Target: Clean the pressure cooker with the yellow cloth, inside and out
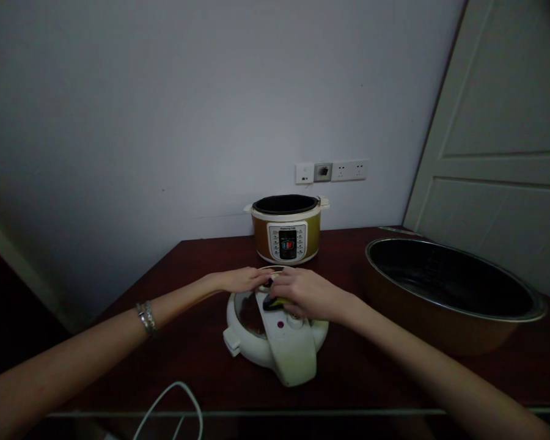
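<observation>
A white pressure-cooker lid [275,360] with a broad handle bar across it lies on the dark red table in front of me. My left hand [245,279] reaches to the far part of this lid, its fingers stretched out and resting on it. My right hand [302,293] is closed around a small black and yellow sponge [275,302], pressed to the top of the handle bar. Part of the sponge is hidden under my fingers. Behind the lid stands the cooker body [262,235], gold and white, uncovered, with a control panel facing me.
A large inner pot [407,305], dark inside, stands on the right of the table [165,354]. A white cord [190,394] loops at the front edge. Wall sockets [348,171] sit above the cooker body, and a pale door [499,134] is at the right.
</observation>
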The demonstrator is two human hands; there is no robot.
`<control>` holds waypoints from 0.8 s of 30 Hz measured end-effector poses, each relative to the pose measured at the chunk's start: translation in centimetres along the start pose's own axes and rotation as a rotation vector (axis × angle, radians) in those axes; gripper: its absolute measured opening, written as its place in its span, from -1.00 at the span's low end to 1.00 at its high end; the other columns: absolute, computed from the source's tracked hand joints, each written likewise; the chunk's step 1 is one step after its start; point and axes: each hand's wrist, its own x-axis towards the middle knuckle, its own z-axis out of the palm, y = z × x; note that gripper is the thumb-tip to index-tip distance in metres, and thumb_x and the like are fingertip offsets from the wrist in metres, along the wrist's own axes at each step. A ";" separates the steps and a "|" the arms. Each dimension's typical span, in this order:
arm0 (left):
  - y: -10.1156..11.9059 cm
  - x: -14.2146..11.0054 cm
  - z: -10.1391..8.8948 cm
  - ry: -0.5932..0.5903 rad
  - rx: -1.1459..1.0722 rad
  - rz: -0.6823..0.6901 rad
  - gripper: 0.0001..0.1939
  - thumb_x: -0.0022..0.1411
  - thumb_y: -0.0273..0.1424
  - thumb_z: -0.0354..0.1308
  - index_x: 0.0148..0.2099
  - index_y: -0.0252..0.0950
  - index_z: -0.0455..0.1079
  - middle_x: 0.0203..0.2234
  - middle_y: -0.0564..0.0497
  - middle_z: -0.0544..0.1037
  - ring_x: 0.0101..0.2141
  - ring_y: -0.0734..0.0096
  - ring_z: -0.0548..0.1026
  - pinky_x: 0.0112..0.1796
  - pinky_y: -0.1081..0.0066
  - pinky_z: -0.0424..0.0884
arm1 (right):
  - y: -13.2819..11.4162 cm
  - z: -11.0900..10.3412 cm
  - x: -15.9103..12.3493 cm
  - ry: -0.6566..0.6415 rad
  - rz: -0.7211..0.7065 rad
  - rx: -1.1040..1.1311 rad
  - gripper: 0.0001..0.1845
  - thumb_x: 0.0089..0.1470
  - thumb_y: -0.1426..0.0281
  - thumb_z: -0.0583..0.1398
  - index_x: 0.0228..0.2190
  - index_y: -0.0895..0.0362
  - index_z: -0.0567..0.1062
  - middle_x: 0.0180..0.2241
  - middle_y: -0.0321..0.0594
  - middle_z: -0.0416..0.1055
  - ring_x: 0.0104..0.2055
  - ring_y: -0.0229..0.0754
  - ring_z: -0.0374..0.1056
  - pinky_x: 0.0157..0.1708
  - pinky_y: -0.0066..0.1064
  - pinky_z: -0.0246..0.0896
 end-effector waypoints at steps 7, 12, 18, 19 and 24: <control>-1.0 0.1 -0.3 -0.042 0.039 -0.029 -0.47 0.34 -0.17 -0.22 0.26 -0.28 0.08 0.04 -0.12 0.43 -0.07 0.28 0.43 -0.07 0.37 0.28 | -0.3 2.8 2.3 -0.114 -0.164 0.059 -0.69 -0.04 0.54 0.13 -0.23 0.13 0.54 -0.22 -0.17 0.48 -0.07 -0.12 0.31 -0.06 -0.33 0.17; -0.3 -0.3 -0.1 -0.026 0.066 -0.066 -0.45 0.34 -0.14 -0.27 0.28 -0.25 0.05 0.00 -0.09 0.45 -0.13 0.30 0.45 -0.12 0.41 0.29 | 1.7 2.0 -0.4 -0.133 -0.056 0.170 -0.57 -0.07 0.58 0.10 -0.15 0.09 0.53 -0.14 -0.22 0.47 -0.07 -0.16 0.34 -0.12 -0.39 0.22; 0.0 -0.4 -0.1 -0.021 0.102 -0.104 -0.42 0.34 -0.10 -0.30 0.30 -0.24 0.00 -0.10 -0.11 0.49 -0.25 0.33 0.46 -0.24 0.45 0.31 | 3.0 1.3 -4.1 -0.130 0.116 0.276 -0.53 0.00 0.62 0.03 -0.10 0.06 0.51 -0.10 -0.24 0.45 -0.07 -0.20 0.34 -0.09 -0.39 0.21; 0.0 -0.3 -0.1 -0.023 0.106 -0.099 -0.41 0.33 -0.10 -0.30 0.30 -0.25 0.01 -0.11 -0.11 0.49 -0.27 0.32 0.46 -0.26 0.45 0.31 | 2.9 1.4 -4.3 -0.119 0.128 0.286 -0.53 0.01 0.62 0.03 -0.10 0.07 0.51 -0.10 -0.23 0.45 -0.07 -0.20 0.34 -0.09 -0.39 0.21; 0.0 -0.2 -0.2 -0.027 0.097 -0.075 -0.42 0.33 -0.10 -0.29 0.29 -0.24 0.04 -0.14 -0.10 0.50 -0.29 0.33 0.46 -0.28 0.45 0.30 | 2.0 2.6 -3.4 -0.011 0.134 0.280 -0.58 0.04 0.60 0.04 -0.12 0.11 0.52 -0.13 -0.20 0.46 -0.08 -0.19 0.31 -0.06 -0.36 0.19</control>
